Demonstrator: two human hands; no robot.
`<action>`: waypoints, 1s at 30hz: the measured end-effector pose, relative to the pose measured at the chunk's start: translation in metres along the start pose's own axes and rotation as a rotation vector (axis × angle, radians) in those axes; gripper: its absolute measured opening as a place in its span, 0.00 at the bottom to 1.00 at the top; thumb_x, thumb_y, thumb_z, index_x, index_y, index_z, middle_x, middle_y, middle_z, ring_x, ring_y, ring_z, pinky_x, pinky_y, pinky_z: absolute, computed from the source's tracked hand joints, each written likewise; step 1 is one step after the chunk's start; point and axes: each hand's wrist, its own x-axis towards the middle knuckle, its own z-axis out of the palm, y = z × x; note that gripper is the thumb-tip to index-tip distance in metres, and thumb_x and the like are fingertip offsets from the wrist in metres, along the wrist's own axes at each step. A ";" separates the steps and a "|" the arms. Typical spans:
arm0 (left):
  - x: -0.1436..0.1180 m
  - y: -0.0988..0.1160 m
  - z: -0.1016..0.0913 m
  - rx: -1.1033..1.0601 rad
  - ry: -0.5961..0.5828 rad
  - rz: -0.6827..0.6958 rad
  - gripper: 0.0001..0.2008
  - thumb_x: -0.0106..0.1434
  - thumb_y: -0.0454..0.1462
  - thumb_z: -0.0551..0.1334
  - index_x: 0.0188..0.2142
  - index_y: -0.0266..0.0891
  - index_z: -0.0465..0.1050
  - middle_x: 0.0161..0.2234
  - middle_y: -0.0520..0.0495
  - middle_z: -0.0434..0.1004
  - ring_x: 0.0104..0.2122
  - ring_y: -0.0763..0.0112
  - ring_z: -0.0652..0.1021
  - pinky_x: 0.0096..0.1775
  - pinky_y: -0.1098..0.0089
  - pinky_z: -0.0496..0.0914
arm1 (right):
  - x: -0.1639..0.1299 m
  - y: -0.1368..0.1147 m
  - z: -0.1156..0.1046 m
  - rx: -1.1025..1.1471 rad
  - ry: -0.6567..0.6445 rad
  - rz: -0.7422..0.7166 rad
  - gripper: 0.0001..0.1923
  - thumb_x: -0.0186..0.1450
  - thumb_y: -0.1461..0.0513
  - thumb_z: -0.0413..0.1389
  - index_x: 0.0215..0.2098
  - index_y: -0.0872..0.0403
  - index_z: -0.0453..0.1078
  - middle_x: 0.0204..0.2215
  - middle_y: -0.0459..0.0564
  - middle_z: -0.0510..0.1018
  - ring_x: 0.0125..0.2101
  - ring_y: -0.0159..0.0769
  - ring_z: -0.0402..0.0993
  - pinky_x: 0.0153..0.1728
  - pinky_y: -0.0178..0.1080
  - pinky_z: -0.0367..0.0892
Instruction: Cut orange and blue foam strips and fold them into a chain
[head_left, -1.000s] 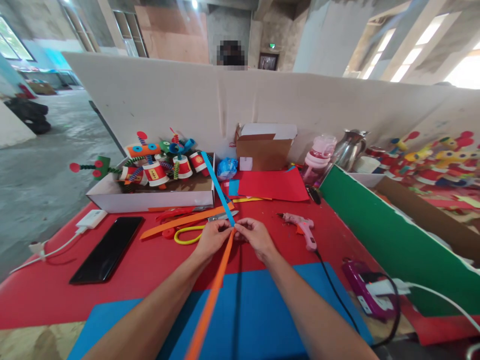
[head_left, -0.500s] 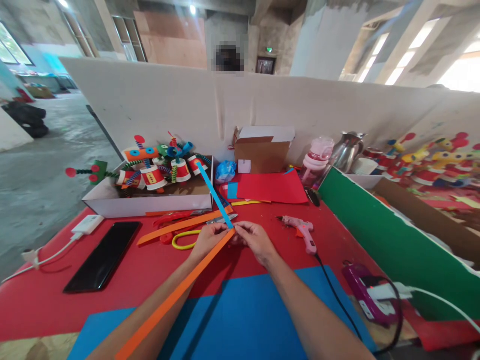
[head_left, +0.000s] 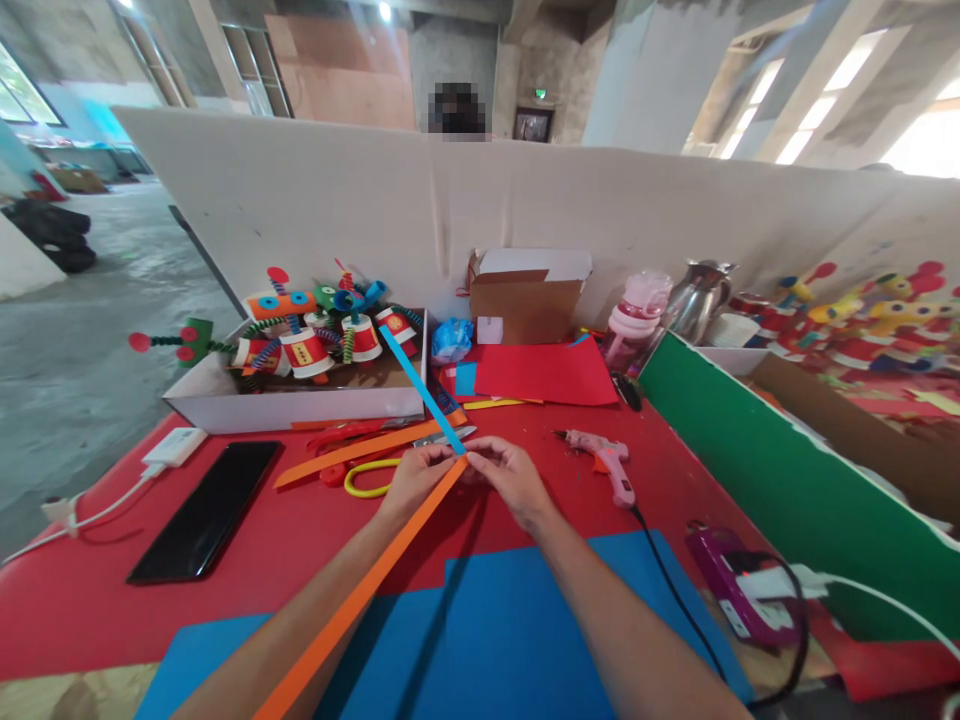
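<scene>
Two bare hands met above the red-covered worktop (head_left: 82, 610), fingertips close together. The left hand (head_left: 418, 484) had its grip pinched at the place where a blue strip (head_left: 421, 388) and an orange strip (head_left: 367, 588) came together; the right hand (head_left: 513, 484) pinched the same place from its own side, with its thumb near the end of the orange strip. Which layer lay under which fingers was hidden. The blue strip slanted away to the upper left, its far end showing in front of the paper-cup figures (head_left: 306, 356), which sat in a shallow white tray (head_left: 300, 412). The orange strip slanted down across the left forearm to the lower edge of the view.

Just beyond the left hand lay scissors with a yellow handle (head_left: 367, 493), and a second orange length (head_left: 360, 449) rested across that area. A black phone (head_left: 206, 510) lay farther left, near a white charger (head_left: 177, 446). To the right of the right hand, a pink glue gun (head_left: 609, 462) lay on its side, its dark cord running toward a purple power unit (head_left: 739, 585). A blue sheet (head_left: 517, 620) spread beneath the forearms. Beyond the hands lay a red sheet (head_left: 546, 374), with an open cardboard box (head_left: 525, 308) behind it.
</scene>
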 end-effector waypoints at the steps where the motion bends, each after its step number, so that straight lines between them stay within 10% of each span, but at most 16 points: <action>1: 0.000 0.000 0.000 -0.004 -0.003 -0.002 0.20 0.39 0.49 0.71 0.19 0.35 0.72 0.17 0.50 0.73 0.18 0.73 0.71 0.24 0.72 0.67 | 0.000 0.000 0.000 -0.010 -0.002 -0.012 0.16 0.49 0.53 0.65 0.32 0.52 0.73 0.22 0.44 0.78 0.24 0.32 0.74 0.32 0.37 0.71; 14: -0.003 0.002 0.004 0.025 -0.004 0.014 0.18 0.40 0.49 0.71 0.19 0.36 0.72 0.17 0.50 0.74 0.18 0.74 0.71 0.24 0.73 0.66 | 0.002 0.008 -0.001 -0.047 0.101 -0.022 0.16 0.52 0.50 0.62 0.29 0.53 0.70 0.19 0.43 0.74 0.20 0.31 0.71 0.26 0.35 0.69; 20: 0.004 -0.007 -0.005 -0.033 -0.028 0.041 0.17 0.42 0.48 0.70 0.19 0.36 0.71 0.17 0.51 0.72 0.19 0.74 0.70 0.25 0.73 0.65 | 0.000 0.004 -0.003 0.069 -0.087 0.116 0.17 0.49 0.53 0.64 0.32 0.55 0.71 0.22 0.44 0.75 0.22 0.31 0.73 0.31 0.38 0.70; 30: -0.003 -0.005 0.001 -0.019 0.022 0.149 0.13 0.46 0.42 0.67 0.16 0.36 0.69 0.16 0.51 0.68 0.19 0.75 0.66 0.25 0.71 0.63 | -0.001 0.004 0.000 -0.449 0.113 -0.338 0.03 0.58 0.60 0.57 0.28 0.51 0.70 0.24 0.46 0.74 0.25 0.33 0.71 0.28 0.35 0.67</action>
